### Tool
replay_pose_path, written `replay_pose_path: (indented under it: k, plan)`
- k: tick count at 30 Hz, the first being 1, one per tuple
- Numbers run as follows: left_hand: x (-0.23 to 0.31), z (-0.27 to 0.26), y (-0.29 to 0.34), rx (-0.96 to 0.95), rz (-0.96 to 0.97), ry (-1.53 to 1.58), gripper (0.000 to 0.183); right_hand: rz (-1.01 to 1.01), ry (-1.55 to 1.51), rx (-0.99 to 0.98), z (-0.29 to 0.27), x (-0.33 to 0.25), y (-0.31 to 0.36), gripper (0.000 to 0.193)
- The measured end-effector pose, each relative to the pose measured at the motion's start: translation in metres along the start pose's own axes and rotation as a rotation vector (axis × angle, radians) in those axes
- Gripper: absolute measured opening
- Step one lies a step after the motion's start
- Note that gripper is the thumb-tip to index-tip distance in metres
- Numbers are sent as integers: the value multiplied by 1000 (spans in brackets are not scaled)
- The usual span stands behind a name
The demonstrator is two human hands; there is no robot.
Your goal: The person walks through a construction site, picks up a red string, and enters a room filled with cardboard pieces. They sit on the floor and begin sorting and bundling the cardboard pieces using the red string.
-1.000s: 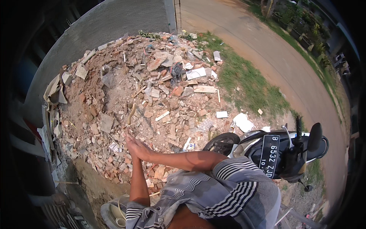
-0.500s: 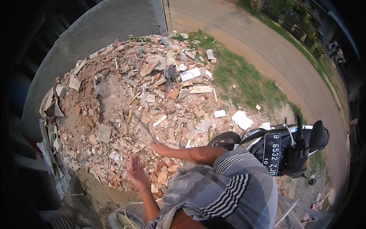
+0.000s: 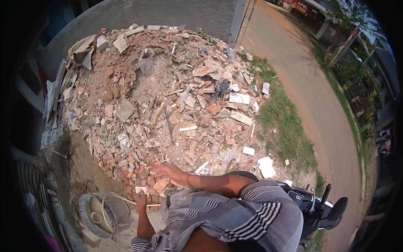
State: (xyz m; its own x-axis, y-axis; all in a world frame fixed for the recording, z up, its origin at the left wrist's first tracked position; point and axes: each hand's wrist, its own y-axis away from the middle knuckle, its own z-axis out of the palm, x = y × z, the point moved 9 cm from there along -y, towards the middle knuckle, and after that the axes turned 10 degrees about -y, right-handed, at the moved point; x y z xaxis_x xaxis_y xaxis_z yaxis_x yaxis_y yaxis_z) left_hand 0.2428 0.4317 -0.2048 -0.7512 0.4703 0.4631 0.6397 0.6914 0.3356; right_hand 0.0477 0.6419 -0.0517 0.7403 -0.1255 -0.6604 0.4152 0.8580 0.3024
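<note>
My right hand [image 3: 168, 173] is over the near edge of a rubble heap [image 3: 197, 147], its fingers spread and nothing in them. Just beyond its wrist side lies an orange brick piece [image 3: 160, 185]. My left hand [image 3: 142, 199] is lower and closer to my body, next to a pale flat fragment [image 3: 141, 190]. A thin light stick [image 3: 128, 200] passes beneath or beside this hand; whether it touches the stick is unclear. The left fingers are foreshortened, so their grip does not show. A grey round tub [image 3: 90, 216] with a beige ring-shaped thing inside stands left of that hand.
Broken brick, concrete slabs, wood strips and plastic make up the heap. A parked motor scooter [image 3: 321, 210] is at the right, beside grass [image 3: 285, 126] and a road [image 3: 319, 101]. A grey wall [image 3: 184, 17] runs behind; a curved branch [image 3: 158, 113] lies on the rubble.
My view has turned, bringing the whole tub into sight. The left hand, earlier raised with fingers stretched, has drawn back toward my body. The right hand's fingers have spread.
</note>
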Motion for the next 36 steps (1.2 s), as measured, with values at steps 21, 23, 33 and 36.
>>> replay_pose_path:
  k: [21, 23, 33, 36]
  plan:
    - [-265, 85, 250, 82, -955, 840, 48, 328, 274, 704, -220, 44, -63, 33]
    - [-282, 69, 238, 114, -970, 815, 43, 315, 347, 631, -193, 41, -107, 33]
    - [-351, 6, 217, 281, -1040, 1021, 13, 218, 1417, 128, -108, 87, -240, 40]
    - [-365, -13, 200, 268, -1047, 1037, 12, 275, 1374, 92, -102, 110, -247, 41]
